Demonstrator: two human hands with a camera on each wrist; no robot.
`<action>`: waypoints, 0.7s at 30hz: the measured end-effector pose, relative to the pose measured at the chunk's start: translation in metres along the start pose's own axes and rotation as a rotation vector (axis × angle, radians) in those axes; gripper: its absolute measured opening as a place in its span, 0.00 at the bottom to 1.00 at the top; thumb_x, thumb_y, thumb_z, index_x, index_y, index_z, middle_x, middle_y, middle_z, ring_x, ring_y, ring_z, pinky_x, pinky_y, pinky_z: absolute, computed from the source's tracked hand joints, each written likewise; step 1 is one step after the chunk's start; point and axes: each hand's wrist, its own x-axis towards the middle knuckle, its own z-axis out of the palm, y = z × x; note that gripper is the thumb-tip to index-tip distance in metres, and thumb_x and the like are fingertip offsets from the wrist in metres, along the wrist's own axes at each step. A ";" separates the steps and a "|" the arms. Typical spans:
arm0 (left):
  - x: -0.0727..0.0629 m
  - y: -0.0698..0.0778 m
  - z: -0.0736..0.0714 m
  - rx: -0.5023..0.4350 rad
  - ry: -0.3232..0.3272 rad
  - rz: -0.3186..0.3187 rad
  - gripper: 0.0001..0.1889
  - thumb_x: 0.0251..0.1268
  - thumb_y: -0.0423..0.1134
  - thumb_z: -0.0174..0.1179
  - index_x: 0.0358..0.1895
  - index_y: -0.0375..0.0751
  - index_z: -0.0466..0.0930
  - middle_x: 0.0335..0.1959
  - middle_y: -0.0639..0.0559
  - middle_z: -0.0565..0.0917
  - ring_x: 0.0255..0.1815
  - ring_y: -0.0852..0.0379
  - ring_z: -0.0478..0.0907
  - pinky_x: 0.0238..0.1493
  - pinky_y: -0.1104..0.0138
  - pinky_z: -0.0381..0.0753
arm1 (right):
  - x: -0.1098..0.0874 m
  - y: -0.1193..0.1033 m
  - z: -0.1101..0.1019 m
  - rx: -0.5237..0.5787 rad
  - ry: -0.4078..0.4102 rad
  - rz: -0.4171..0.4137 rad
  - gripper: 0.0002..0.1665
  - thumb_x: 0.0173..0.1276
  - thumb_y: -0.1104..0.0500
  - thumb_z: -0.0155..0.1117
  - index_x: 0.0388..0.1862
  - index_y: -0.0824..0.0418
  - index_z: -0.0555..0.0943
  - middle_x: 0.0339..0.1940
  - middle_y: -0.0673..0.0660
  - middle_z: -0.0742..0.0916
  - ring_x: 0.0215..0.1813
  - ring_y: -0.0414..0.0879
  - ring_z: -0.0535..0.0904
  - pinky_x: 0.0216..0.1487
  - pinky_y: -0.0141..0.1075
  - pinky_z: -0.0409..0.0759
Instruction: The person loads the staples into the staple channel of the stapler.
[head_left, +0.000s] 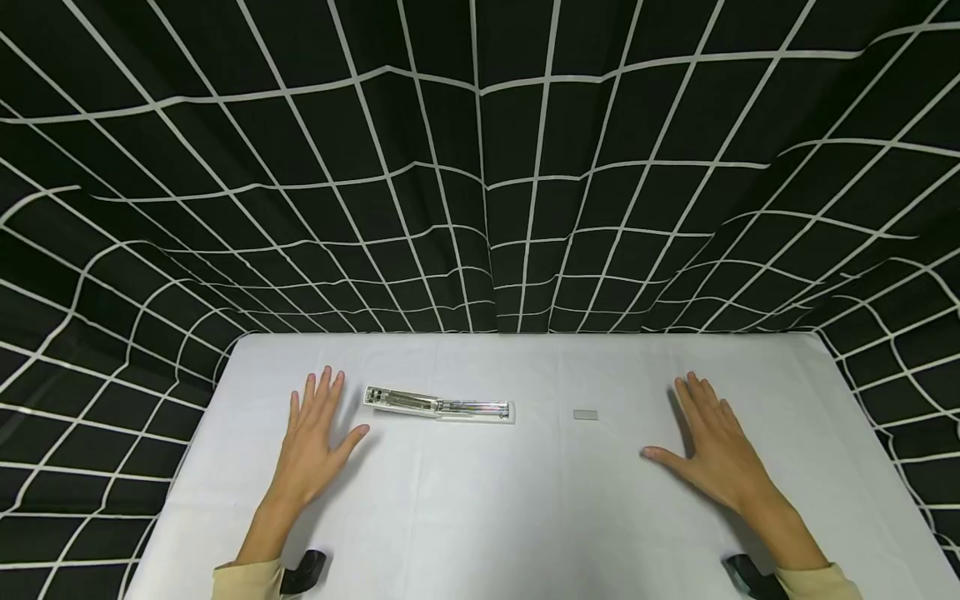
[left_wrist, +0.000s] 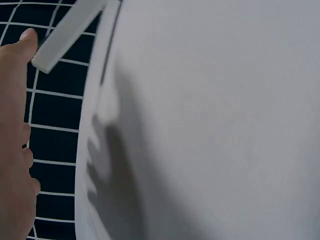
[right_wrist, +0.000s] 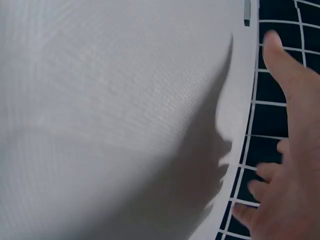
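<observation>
Your left hand (head_left: 310, 450) and right hand (head_left: 716, 462) are hovering spread and empty, the open white case (head_left: 439, 409) looking light, stiff, likely fragile inside, best taken by its outer edges.

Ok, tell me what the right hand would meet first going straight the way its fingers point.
Probably the black gridded cloth beyond the white table; the small grey piece looks left of the path of the right hand. Depth toward the cloth is hard to judge.
</observation>
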 end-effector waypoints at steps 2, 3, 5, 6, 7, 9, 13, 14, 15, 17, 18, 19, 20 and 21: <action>0.000 0.002 -0.001 -0.075 0.021 -0.012 0.44 0.66 0.55 0.61 0.79 0.46 0.47 0.79 0.43 0.50 0.80 0.47 0.38 0.80 0.47 0.38 | 0.001 -0.001 0.000 0.046 0.017 0.003 0.64 0.59 0.36 0.70 0.79 0.65 0.48 0.76 0.73 0.58 0.76 0.69 0.50 0.76 0.64 0.49; 0.000 0.002 -0.001 -0.112 0.031 -0.018 0.44 0.67 0.52 0.61 0.79 0.46 0.47 0.79 0.43 0.50 0.80 0.47 0.39 0.80 0.47 0.40 | 0.002 -0.001 -0.001 0.069 0.029 0.004 0.62 0.60 0.38 0.71 0.79 0.65 0.49 0.75 0.73 0.60 0.75 0.69 0.53 0.74 0.65 0.53; 0.001 0.004 -0.002 -0.173 0.040 -0.034 0.44 0.67 0.49 0.62 0.79 0.47 0.47 0.79 0.46 0.49 0.80 0.46 0.41 0.80 0.47 0.43 | 0.004 -0.002 -0.001 0.104 0.058 0.003 0.60 0.60 0.41 0.72 0.78 0.65 0.52 0.72 0.74 0.64 0.72 0.71 0.58 0.69 0.68 0.60; 0.002 0.004 -0.002 -0.197 0.040 -0.045 0.44 0.67 0.48 0.62 0.79 0.48 0.46 0.80 0.47 0.49 0.80 0.46 0.42 0.80 0.47 0.44 | 0.004 -0.003 -0.002 0.118 0.071 0.001 0.59 0.59 0.43 0.73 0.78 0.65 0.53 0.72 0.74 0.65 0.71 0.71 0.60 0.68 0.68 0.61; 0.002 0.005 -0.002 -0.221 0.037 -0.057 0.44 0.68 0.47 0.62 0.79 0.48 0.46 0.80 0.48 0.49 0.79 0.45 0.43 0.80 0.49 0.45 | 0.005 -0.003 -0.003 0.129 0.083 0.000 0.58 0.59 0.44 0.74 0.78 0.64 0.54 0.71 0.74 0.67 0.70 0.71 0.61 0.67 0.68 0.63; 0.003 0.007 -0.003 -0.275 0.027 -0.082 0.43 0.69 0.46 0.61 0.80 0.48 0.44 0.80 0.47 0.48 0.79 0.42 0.45 0.80 0.52 0.46 | 0.005 -0.005 -0.005 0.155 0.102 0.006 0.56 0.58 0.46 0.75 0.77 0.63 0.57 0.70 0.72 0.69 0.69 0.71 0.64 0.64 0.68 0.66; 0.005 0.012 -0.005 -0.443 0.030 -0.126 0.39 0.74 0.41 0.56 0.80 0.46 0.43 0.79 0.41 0.50 0.77 0.38 0.50 0.79 0.58 0.51 | 0.007 -0.011 -0.008 0.235 0.127 0.026 0.51 0.59 0.53 0.76 0.75 0.65 0.61 0.64 0.71 0.76 0.60 0.69 0.74 0.58 0.59 0.76; 0.005 0.013 -0.006 -0.492 0.036 -0.127 0.38 0.74 0.38 0.55 0.79 0.45 0.43 0.78 0.39 0.51 0.76 0.37 0.52 0.77 0.58 0.54 | 0.008 -0.012 -0.008 0.263 0.138 0.030 0.49 0.58 0.56 0.76 0.74 0.66 0.62 0.63 0.70 0.78 0.57 0.68 0.77 0.58 0.52 0.79; 0.006 0.015 -0.007 -0.539 0.042 -0.129 0.37 0.75 0.36 0.54 0.79 0.44 0.44 0.78 0.39 0.51 0.75 0.36 0.53 0.76 0.59 0.57 | 0.008 -0.014 -0.008 0.295 0.151 0.030 0.48 0.58 0.59 0.76 0.73 0.67 0.63 0.61 0.70 0.79 0.54 0.67 0.80 0.56 0.44 0.82; 0.007 0.017 -0.009 -0.624 0.060 -0.135 0.35 0.75 0.33 0.52 0.79 0.43 0.45 0.77 0.39 0.53 0.74 0.35 0.56 0.72 0.64 0.63 | 0.010 -0.017 -0.009 0.353 0.176 0.013 0.45 0.57 0.65 0.76 0.72 0.69 0.65 0.57 0.69 0.81 0.47 0.65 0.83 0.50 0.29 0.84; 0.008 0.018 -0.010 -0.666 0.067 -0.140 0.34 0.76 0.32 0.50 0.79 0.42 0.45 0.77 0.38 0.54 0.74 0.36 0.56 0.72 0.68 0.64 | 0.011 -0.018 -0.010 0.375 0.190 0.003 0.44 0.56 0.68 0.76 0.70 0.70 0.66 0.57 0.69 0.82 0.45 0.64 0.84 0.48 0.23 0.83; 0.009 0.019 -0.011 -0.699 0.071 -0.145 0.34 0.76 0.31 0.49 0.79 0.41 0.45 0.77 0.37 0.55 0.74 0.36 0.57 0.71 0.72 0.66 | 0.012 -0.019 -0.010 0.393 0.207 -0.003 0.43 0.55 0.70 0.75 0.69 0.70 0.68 0.56 0.68 0.82 0.44 0.60 0.85 0.48 0.18 0.80; 0.010 0.020 -0.012 -0.754 0.072 -0.157 0.33 0.77 0.31 0.48 0.79 0.40 0.45 0.76 0.37 0.55 0.73 0.36 0.57 0.69 0.73 0.68 | 0.012 -0.019 -0.011 0.409 0.222 -0.010 0.42 0.54 0.72 0.75 0.68 0.71 0.69 0.54 0.68 0.83 0.43 0.56 0.86 0.48 0.15 0.79; 0.011 0.022 -0.012 -0.817 0.070 -0.168 0.32 0.77 0.30 0.47 0.79 0.39 0.44 0.76 0.37 0.55 0.73 0.37 0.58 0.68 0.74 0.69 | 0.013 -0.020 -0.012 0.422 0.233 -0.016 0.40 0.54 0.74 0.74 0.67 0.71 0.70 0.53 0.68 0.84 0.43 0.51 0.86 0.47 0.14 0.78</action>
